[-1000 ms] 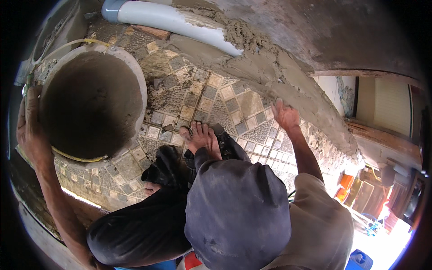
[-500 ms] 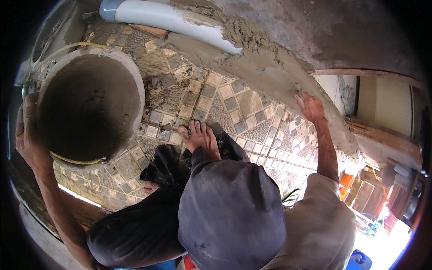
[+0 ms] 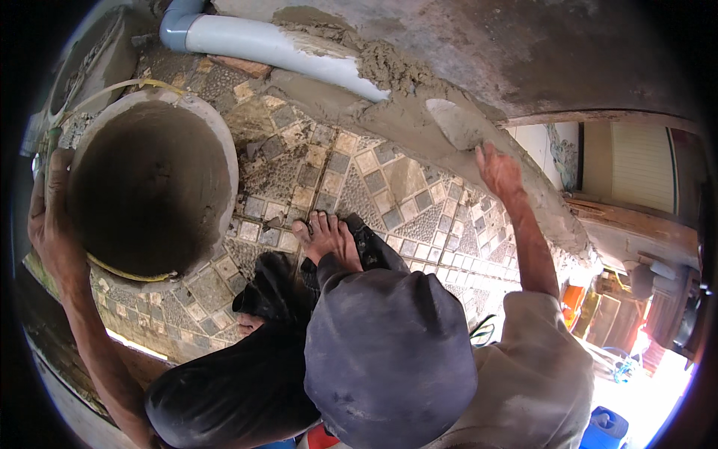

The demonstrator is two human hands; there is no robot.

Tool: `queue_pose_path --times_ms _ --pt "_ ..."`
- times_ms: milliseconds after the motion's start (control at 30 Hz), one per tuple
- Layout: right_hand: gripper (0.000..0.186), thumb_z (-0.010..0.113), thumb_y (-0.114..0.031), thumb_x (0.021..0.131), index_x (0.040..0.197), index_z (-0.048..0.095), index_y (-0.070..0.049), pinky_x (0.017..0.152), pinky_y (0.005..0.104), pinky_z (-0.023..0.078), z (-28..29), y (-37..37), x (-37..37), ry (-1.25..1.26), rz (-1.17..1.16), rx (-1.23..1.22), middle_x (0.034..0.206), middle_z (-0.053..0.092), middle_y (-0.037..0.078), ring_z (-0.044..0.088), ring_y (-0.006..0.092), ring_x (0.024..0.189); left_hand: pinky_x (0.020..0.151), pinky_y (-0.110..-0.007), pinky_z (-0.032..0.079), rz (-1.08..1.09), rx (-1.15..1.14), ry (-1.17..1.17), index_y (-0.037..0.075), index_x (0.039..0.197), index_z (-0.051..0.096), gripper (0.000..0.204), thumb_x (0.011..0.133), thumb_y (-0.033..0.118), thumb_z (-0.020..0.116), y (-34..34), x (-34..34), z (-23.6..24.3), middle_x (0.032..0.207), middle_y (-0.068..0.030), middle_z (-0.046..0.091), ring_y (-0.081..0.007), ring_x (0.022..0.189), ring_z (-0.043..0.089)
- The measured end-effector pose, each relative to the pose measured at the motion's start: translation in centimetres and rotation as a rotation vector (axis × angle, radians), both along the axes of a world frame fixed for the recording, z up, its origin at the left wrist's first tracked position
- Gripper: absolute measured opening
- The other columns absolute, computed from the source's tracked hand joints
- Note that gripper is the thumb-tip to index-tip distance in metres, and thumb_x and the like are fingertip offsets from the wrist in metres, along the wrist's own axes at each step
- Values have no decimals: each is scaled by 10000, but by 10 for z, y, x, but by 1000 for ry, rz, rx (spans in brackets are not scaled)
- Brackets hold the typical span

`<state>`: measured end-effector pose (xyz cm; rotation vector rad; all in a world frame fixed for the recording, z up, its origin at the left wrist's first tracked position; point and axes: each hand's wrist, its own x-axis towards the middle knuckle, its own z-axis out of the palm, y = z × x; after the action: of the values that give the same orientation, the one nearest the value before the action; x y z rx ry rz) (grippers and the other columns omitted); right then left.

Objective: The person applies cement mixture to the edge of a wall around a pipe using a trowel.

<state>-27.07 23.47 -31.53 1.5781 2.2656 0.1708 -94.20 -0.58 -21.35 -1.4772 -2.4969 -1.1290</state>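
My left hand [image 3: 56,224] is at the left, beside a round mortar tub [image 3: 228,150] with a dark grey inside. Its fingers wrap a green-handled tool that looks like a trowel, with a mortar-coated blade [image 3: 97,63] reaching up past the tub. My right hand [image 3: 499,173] is at the right over a sloping band of wet mortar [image 3: 407,127]. Its fingers are closed at the lower end of a pale, rounded flat blade [image 3: 452,121] lying against the mortar. Much of each grip is hidden.
A white pipe [image 3: 262,49] with a grey elbow [image 3: 177,26] runs along the mortar. Patterned tiles [image 3: 407,172] cover the floor under my bare foot [image 3: 329,238]. My dark-clad knee [image 3: 393,359] fills the lower middle. A wooden ledge [image 3: 636,224] and blue container [image 3: 604,430] lie right.
My right hand has shifted slightly left and up along the mortar, and the pale blade shows more plainly. The left hand keeps its hold beside the tub; the whole view has shifted a little.
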Motion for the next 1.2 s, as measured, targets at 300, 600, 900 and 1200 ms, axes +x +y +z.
queue_pose_path --times_ms 300,600,900,1200 --pt "606 458 -469 1040 1340 605 36 1066 464 432 32 -7 49 283 -495 -188 1288 627 318 606 421 1210 1004 -303 468 19 44 -164 42 1271 724 414 1034 366 623 -5 17 5 1157 -110 732 -179 1073 659" --pt "539 444 -404 1045 1217 651 63 996 514 488 30 34 -113 349 -57 -224 1165 651 357 629 489 1134 1000 -308 467 -4 57 -169 -13 1271 703 467 1015 375 656 19 22 -2 1157 -134 728 -192 1064 657" --pt "557 435 -373 1025 1094 662 132 955 523 507 36 78 -94 156 -54 -328 1088 654 391 653 516 1061 1017 -321 474 52 45 -279 -72 1354 620 624 987 428 680 3 25 6 1194 -176 720 -217 1102 664" --pt "598 430 -392 1019 1144 635 155 998 509 497 47 33 -10 159 -334 -338 1169 630 404 633 523 1107 1062 -332 446 20 66 -228 -53 1368 623 638 989 458 675 6 32 10 1212 -156 724 -211 1143 656"
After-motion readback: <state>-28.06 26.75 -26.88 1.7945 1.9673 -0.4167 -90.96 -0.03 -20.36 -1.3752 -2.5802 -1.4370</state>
